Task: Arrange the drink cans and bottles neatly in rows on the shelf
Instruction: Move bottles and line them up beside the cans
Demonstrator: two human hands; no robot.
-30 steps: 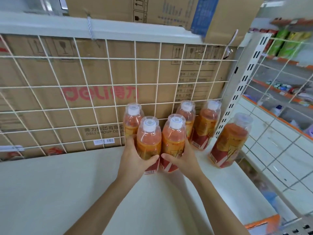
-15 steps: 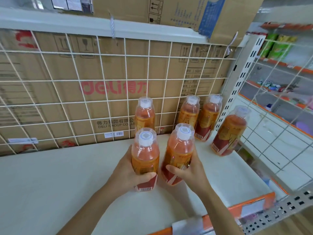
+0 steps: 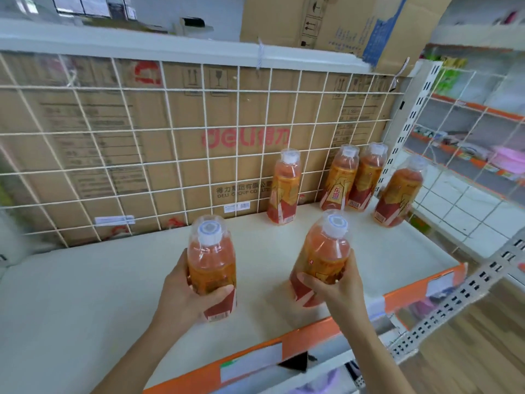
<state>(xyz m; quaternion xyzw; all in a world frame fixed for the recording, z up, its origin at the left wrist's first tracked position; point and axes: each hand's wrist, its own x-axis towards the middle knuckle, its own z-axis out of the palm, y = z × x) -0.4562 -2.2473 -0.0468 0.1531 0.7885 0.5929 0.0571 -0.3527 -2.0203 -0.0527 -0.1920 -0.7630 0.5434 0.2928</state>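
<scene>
I have drawn two bottles from the rear group toward the front edge of the shelf [image 3: 85, 294] and moved them well apart. My left hand [image 3: 181, 291] curls round the left bottle [image 3: 211, 263] at 7 o'clock. My right hand [image 3: 338, 285] curls round the right bottle [image 3: 324, 251] at 5 o'clock. Four rear bottles [image 3: 284, 189] stand unevenly spaced from 12 to 2 o'clock. Judgement: rows are not yet formed.

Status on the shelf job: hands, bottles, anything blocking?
Left hand grips left bottle, right hand grips right bottle, both near the shelf front. Lone bottle and three more bottles stand at the back right. Nothing seen blocking.
</scene>
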